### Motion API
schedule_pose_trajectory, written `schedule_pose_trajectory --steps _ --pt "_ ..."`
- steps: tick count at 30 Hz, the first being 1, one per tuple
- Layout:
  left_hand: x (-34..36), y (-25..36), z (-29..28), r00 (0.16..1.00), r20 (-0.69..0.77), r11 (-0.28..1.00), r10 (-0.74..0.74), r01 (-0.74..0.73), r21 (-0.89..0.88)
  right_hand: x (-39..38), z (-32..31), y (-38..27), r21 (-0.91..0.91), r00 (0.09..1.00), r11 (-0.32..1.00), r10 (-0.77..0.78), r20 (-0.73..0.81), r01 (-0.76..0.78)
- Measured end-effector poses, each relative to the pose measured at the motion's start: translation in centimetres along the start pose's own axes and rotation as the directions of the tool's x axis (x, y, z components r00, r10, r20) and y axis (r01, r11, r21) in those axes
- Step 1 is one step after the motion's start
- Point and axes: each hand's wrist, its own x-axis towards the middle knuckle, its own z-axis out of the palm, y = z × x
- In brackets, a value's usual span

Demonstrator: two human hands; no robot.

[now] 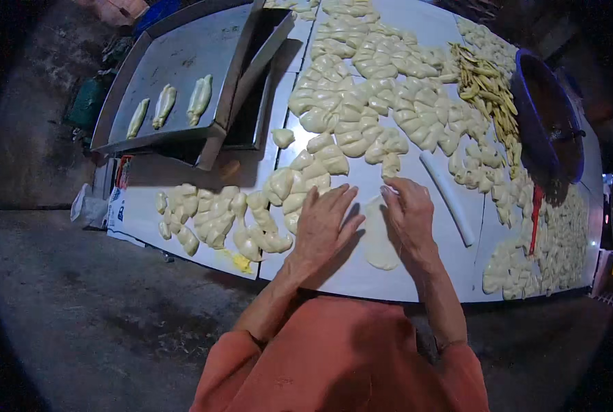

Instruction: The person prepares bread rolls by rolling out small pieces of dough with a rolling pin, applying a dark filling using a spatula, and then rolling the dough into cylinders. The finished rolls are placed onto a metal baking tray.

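A thin, flattened strip of pale dough (381, 242) lies on the white tabletop in front of me. At its upper end my right hand (414, 214) is closed, thumb and fingertips pinching the dough edge. My left hand (326, 223) hovers beside the strip with its fingers spread, holding nothing, close to a row of dough lumps (286, 189). To the right of my right hand lies a white rolling rod (447, 198).
More dough portions (351, 103) cover the table's far middle. Yellow strips (486, 89) are piled near a purple-rimmed basin (543, 113). A red tool (536, 216) rests among dough pieces at right. A metal tray (183, 62) at left bears shaped dough pieces (200, 99).
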Motion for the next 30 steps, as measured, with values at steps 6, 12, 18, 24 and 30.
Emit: schedule_pose_trajectory --steps 6,12,18,24,30 --pt "-1.3 -4.4 -5.3 0.944 -0.250 0.976 -0.216 0.207 -0.059 9.6 9.1 -8.0 0.194 0.976 0.972 -0.162 0.143 0.133" --pt "-3.2 -5.9 -7.2 0.929 -0.232 0.956 -0.289 0.270 -0.111 13.7 17.1 -9.6 -0.234 0.925 0.897 -0.348 0.152 0.376" --pt "-4.0 -7.8 -7.9 0.915 -0.193 0.923 -0.354 0.308 -0.232 11.9 12.8 -9.1 0.294 0.971 0.954 -0.007 0.238 -0.065" --pt "-2.1 -4.9 -7.2 0.947 -0.168 0.941 -0.274 0.228 -0.251 5.7 1.2 -2.7 0.458 0.898 0.805 0.197 0.394 -0.378" --pt "-1.5 0.7 -3.4 0.980 -0.112 0.958 -0.167 0.134 -0.253 -4.0 -9.8 1.1 0.352 0.725 0.636 0.570 0.387 -0.687"
